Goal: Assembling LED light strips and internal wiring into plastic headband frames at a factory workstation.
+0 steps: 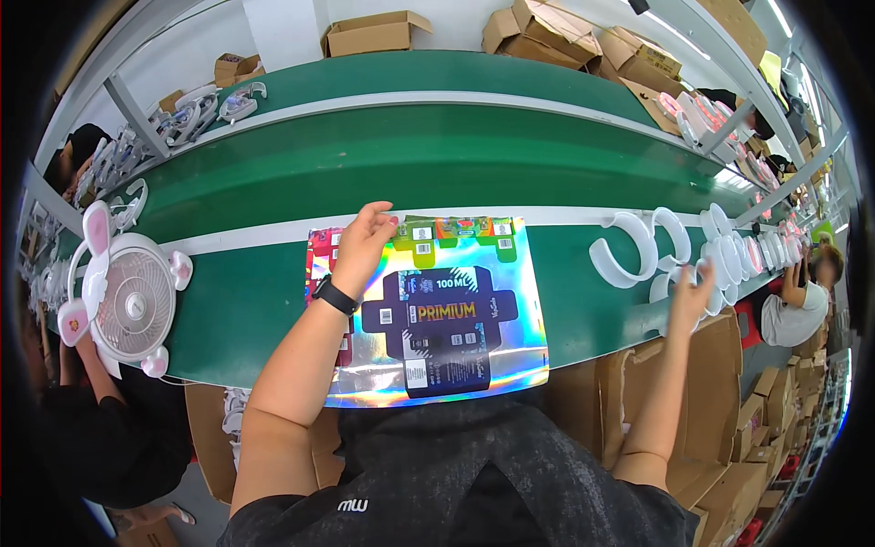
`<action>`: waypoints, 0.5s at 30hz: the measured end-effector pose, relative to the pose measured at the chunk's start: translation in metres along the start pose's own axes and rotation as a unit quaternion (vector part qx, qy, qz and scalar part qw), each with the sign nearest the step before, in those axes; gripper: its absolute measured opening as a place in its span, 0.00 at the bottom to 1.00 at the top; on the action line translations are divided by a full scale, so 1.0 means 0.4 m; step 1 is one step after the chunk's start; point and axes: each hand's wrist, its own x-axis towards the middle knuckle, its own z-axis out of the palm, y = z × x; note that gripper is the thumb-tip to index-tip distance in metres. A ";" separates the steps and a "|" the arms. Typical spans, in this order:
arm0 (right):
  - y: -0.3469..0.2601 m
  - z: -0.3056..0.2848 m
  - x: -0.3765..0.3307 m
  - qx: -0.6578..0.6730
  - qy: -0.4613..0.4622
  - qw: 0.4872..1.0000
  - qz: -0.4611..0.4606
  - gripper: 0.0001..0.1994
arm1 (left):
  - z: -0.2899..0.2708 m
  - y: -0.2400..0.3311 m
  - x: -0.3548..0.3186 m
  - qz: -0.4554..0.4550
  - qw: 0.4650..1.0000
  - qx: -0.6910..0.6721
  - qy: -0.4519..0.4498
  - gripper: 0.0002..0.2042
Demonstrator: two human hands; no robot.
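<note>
Left hand [363, 244]: I see it at centre frame, fingers spread flat, palm pressed on the upper left part of a holographic sheet [510, 319], gripping nothing. A black smartwatch [334, 295] bands its wrist.

Right hand [690, 294]: I see it right of centre, open, fingers splayed, touching or just over a row of white C-shaped plastic rings [729, 251]; I cannot tell which.

Holographic sheet: glossy, iridescent rectangle, printed with a dark flat box outline, lying on the near edge of the green conveyor belt [437, 155] at centre frame.

White plastic rings: smooth, curved, overlapping in a line toward the right rim.

Small white fan [128, 296]: round grille, pink ear-shaped trim, left of frame.

Brown cardboard boxes [565, 36]: matte, open, along the top edge.
</note>
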 end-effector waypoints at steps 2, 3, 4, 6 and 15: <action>-0.080 -0.064 0.065 -0.020 0.045 0.999 0.005 0.28 | -0.035 -0.031 -0.013 0.013 0.999 0.050 0.010 0.15; -0.026 -0.107 0.086 -0.023 0.099 0.994 -0.033 0.27 | -0.020 -0.012 -0.012 0.008 0.999 0.052 -0.016 0.15; -0.007 -0.129 0.094 -0.053 0.135 0.989 -0.033 0.26 | -0.022 -0.014 -0.014 0.020 0.997 0.072 -0.021 0.15; 0.093 -0.160 0.079 -0.054 0.170 0.984 -0.015 0.26 | -0.015 -0.003 -0.018 0.035 0.989 0.145 -0.020 0.15; 0.677 -0.153 -0.532 -0.413 -0.409 0.760 0.291 0.32 | -0.017 0.013 -0.028 0.128 0.946 0.298 0.014 0.11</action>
